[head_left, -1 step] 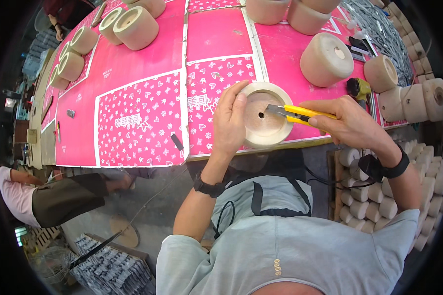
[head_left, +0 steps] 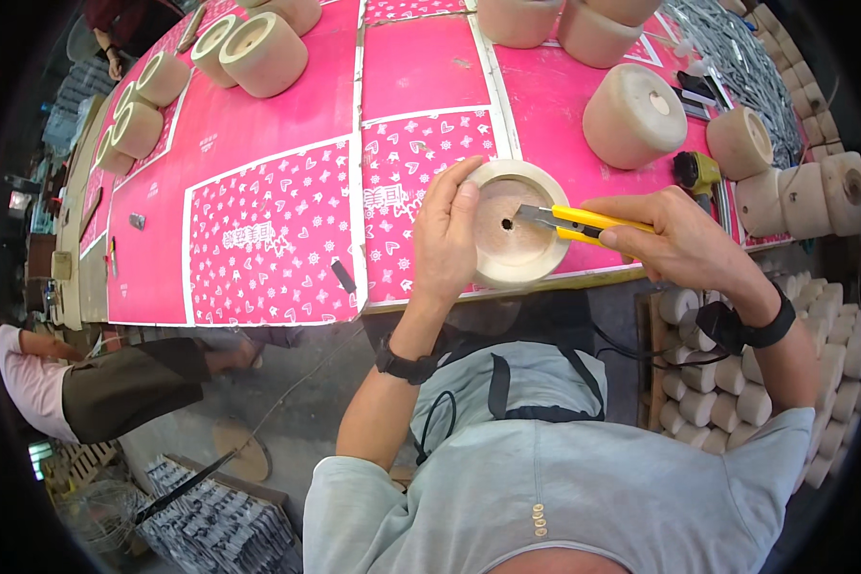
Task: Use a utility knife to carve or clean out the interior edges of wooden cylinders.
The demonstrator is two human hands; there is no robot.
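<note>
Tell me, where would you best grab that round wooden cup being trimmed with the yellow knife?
Grip the wooden cup by its outer rim on the left side, as the left hand does, fingers wrapped over the edge. Its hollow face is turned up, and the utility knife in the right hand comes in from the right toward the centre hole, so the left rim probably keeps fingers clear of the blade.

Bright even daylight, sharp centre, fisheye-bent dark rim.
</note>
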